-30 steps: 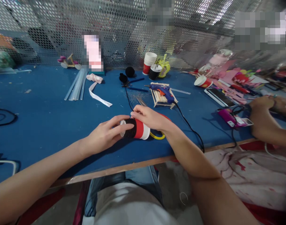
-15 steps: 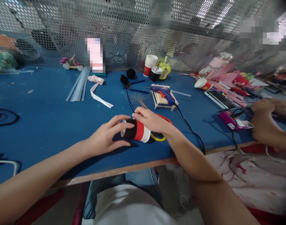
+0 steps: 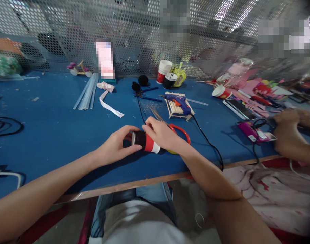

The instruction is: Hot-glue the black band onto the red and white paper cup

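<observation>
Paper cup [image 3: 146, 142], black wrap, both hands

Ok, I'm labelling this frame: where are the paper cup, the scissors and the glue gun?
paper cup [image 3: 149, 145], head view, red band on its side.
scissors [image 3: 181, 130], head view, red handle loop.
glue gun [image 3: 179, 100], head view, blue body.

From my remote seat I read the small red-and-white paper cup [image 3: 147, 143] as matt paper, its base end wrapped in a fuzzy black covering. It lies on the blue matt desk [image 3: 50, 128], whose near edge shows bare wood. At 1 o'clock from the cup, the scissors with glossy red plastic handles [image 3: 174, 127] have shiny metal blades. Further at 1 o'clock, the blue plastic glue gun [image 3: 179, 101] rests on a rack of pale wooden sticks [image 3: 173, 107]. At 11 o'clock lies a smooth white satin ribbon [image 3: 107, 100].
</observation>
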`<action>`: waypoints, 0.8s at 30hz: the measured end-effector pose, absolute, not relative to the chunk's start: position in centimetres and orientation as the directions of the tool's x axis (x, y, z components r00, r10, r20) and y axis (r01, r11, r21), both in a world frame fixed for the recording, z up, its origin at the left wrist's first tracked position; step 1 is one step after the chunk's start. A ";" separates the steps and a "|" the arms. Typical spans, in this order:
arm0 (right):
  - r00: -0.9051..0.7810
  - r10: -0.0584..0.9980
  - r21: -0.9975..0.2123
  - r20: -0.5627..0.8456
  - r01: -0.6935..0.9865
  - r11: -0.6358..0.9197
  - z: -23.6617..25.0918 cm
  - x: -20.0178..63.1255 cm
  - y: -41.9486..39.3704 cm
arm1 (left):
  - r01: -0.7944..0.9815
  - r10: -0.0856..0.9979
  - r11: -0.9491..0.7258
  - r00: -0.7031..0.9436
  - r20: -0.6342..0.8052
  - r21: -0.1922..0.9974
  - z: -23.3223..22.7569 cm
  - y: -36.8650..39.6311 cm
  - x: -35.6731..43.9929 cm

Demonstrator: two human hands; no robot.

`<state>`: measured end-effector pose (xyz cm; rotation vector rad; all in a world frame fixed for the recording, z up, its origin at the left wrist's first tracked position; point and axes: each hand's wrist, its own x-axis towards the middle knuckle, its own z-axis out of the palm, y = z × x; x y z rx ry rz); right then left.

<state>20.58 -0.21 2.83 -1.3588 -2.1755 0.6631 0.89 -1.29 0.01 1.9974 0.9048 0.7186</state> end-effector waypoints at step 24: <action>-0.551 0.820 -0.851 0.157 0.346 0.395 3.7 20.5 1.5 | 0.345 0.559 -0.795 0.737 0.381 0.499 0.7 -1.7 0.9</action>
